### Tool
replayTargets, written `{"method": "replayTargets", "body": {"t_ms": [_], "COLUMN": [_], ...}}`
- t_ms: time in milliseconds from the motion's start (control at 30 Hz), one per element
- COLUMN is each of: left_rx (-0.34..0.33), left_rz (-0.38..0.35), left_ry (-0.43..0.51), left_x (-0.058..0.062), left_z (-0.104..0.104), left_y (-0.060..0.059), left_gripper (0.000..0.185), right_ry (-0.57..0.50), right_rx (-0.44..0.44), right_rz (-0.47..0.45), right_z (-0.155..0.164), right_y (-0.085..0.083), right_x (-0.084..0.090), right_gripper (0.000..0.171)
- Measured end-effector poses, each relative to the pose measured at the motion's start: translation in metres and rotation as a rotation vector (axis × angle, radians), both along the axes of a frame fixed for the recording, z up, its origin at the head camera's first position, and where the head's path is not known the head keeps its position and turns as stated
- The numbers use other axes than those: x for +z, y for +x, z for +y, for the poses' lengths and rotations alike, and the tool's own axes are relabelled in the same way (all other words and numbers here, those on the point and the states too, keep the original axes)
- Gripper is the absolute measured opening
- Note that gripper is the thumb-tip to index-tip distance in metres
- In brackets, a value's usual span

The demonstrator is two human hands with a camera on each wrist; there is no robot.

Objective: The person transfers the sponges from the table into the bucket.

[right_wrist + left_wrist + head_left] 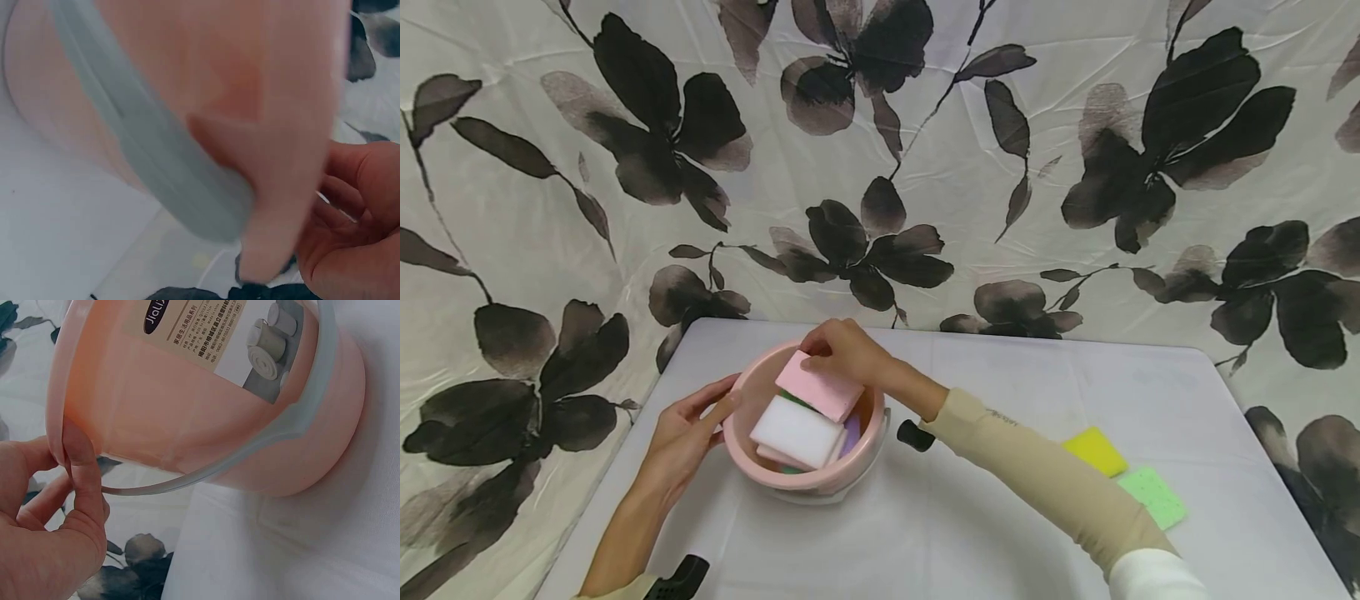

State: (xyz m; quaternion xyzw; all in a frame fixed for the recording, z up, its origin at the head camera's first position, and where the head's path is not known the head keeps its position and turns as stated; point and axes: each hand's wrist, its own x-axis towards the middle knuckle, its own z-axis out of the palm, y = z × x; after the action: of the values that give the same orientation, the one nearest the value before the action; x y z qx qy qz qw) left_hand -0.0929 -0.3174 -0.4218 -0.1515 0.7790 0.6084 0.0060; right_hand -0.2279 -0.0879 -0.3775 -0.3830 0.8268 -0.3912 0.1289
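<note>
A pink bucket stands on the white-covered table, tilted slightly toward the head camera. My left hand pinches its rim on the left side, thumb and fingers on either side of the edge in the left wrist view. Over the far right part of the bucket, my right hand grips a pink sponge by its upper edge. Below it lie a white sponge, a purple sponge and bits of green. The right wrist view shows the bucket's wall and grey handle, with the sponge hidden behind the rim.
To the right on the table lie a yellow sponge and a light green sponge, partly beside my right sleeve. A floral cloth hangs behind the table. The bucket's grey handle hangs down along its side.
</note>
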Motion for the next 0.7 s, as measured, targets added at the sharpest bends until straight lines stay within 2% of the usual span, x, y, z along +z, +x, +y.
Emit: {"method": "replayTargets", "body": {"t_ms": [133, 300, 400, 567, 700], "left_rx": [0.000, 0.000, -0.001, -0.004, -0.004], "left_rz": [-0.001, -0.001, 0.000, 0.006, 0.009], "left_ry": [0.001, 0.005, 0.009, 0.014, 0.019], "left_x": [0.000, -0.001, -0.001, -0.001, -0.001], "left_z": [0.000, -0.001, -0.001, -0.001, -0.001], "left_y": [0.000, 0.000, 0.000, 0.000, -0.001], "left_gripper": [0.070, 0.069, 0.069, 0.071, 0.070], "right_ry": [0.042, 0.081, 0.096, 0.078, 0.033], "right_rx": [0.028, 0.023, 0.025, 0.044, 0.058], "right_rz": [0.049, 0.087, 0.078, 0.055, 0.072], "right_z": [-0.006, -0.010, -0.006, 0.003, 0.012], "right_y": [0.006, 0.009, 0.009, 0.010, 0.010], "right_x": [-0.007, -0.013, -0.013, -0.007, -0.002], "right_gripper": [0.019, 0.016, 0.016, 0.015, 0.014]}}
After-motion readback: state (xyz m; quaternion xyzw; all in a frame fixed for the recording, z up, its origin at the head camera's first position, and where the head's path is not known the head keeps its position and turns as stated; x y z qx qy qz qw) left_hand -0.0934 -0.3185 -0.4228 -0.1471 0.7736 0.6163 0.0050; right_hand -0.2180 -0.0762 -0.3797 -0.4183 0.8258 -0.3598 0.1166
